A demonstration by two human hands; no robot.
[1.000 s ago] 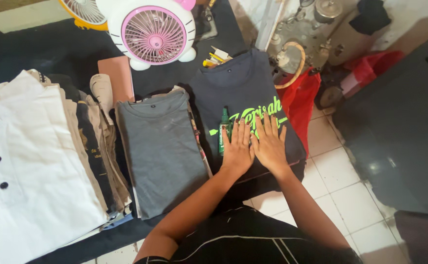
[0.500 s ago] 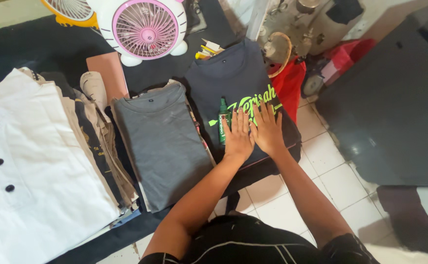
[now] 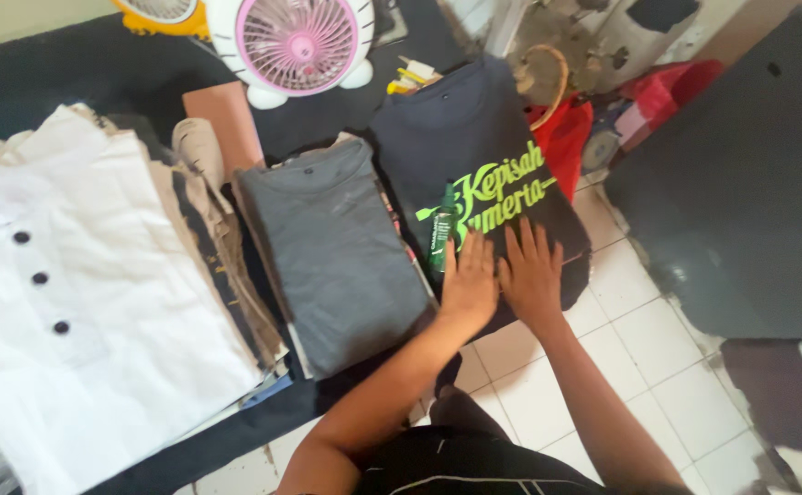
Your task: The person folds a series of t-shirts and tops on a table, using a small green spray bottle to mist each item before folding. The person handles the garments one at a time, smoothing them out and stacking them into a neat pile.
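A folded dark navy t-shirt (image 3: 474, 137) with bright green lettering lies on the floor in front of me. Both hands rest flat on its near end, side by side, fingers spread. My left hand (image 3: 471, 280) sits just below a small green bottle (image 3: 441, 240) lying on the shirt. My right hand (image 3: 531, 275) presses the shirt next to it. Left of this shirt lies a folded grey t-shirt (image 3: 332, 247).
A stack of folded clothes topped by a white shirt with dark buttons (image 3: 80, 302) lies at the left. A pink and white fan (image 3: 296, 46) stands at the back. A red bag (image 3: 566, 137) and clutter sit at the right, beside a dark panel (image 3: 740, 202). White floor tiles (image 3: 658, 367) lie nearby.
Both hands have slid down the navy shirt toward me, uncovering the green lettering. The view has shifted slightly.
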